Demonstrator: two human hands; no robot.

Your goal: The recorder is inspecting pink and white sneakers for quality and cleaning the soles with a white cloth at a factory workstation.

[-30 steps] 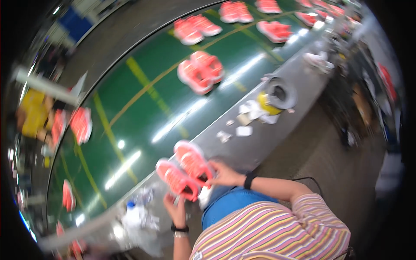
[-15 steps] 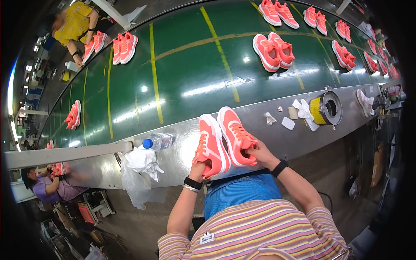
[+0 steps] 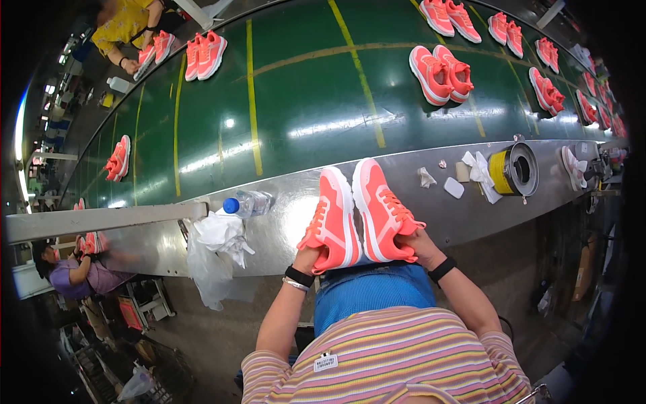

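Note:
Two coral sneakers with white soles are in front of me, side by side at the bench's near edge, toes pointing away. My left hand (image 3: pixel 307 259) grips the left sneaker (image 3: pixel 334 219) at its heel opening, the fingers mostly hidden by the shoe. Round the heel of the right sneaker (image 3: pixel 381 215) is my right hand (image 3: pixel 422 248), its fingers partly inside the opening. The soles lean toward each other, with a narrow gap between them.
Beyond the metal bench (image 3: pixel 296 192) runs a green conveyor belt (image 3: pixel 296 101) carrying several coral pairs. A bottle with a blue cap (image 3: pixel 247 203) and white crumpled paper (image 3: pixel 221 236) lie left. Right stands a yellow-sided tin (image 3: pixel 515 172). Co-workers handle sneakers at the left.
Both sneakers have turned, so their soles now face each other more and their outer sides show. My hands still hold the heels. The whole view has shifted slightly.

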